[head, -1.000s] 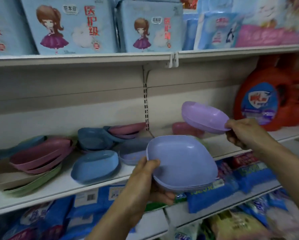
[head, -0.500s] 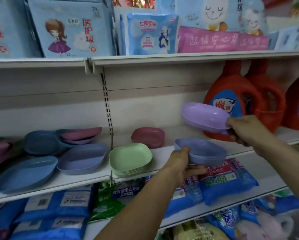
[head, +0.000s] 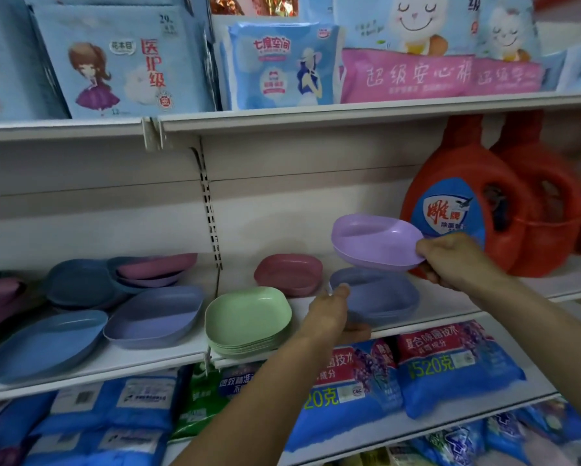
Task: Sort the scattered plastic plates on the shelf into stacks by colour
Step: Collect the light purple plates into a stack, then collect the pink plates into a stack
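Note:
My left hand (head: 329, 312) grips the left rim of a small stack of periwinkle plates (head: 381, 297) that rests on the white shelf (head: 443, 314). Just above that stack, my right hand (head: 450, 260) holds a lilac plate (head: 373, 242) by its right edge. A stack of green plates (head: 247, 319) stands to the left of my left hand. Behind it lies a pink plate (head: 287, 272). Further left lie a periwinkle plate (head: 154, 316), a blue plate (head: 45, 343), a darker blue plate (head: 77, 284) and pink plates (head: 154, 265) overlapping it.
Red detergent jugs (head: 474, 210) stand on the shelf right behind my right hand. Packaged goods (head: 121, 62) fill the upper shelf. Blue bags (head: 457, 364) lie on the lower shelf. A slotted metal upright (head: 210, 203) runs down the back wall.
The view has shifted left to right along the shelf. My left hand has carried the periwinkle stack forward and lowered it onto the shelf. The lilac plate stays held above it.

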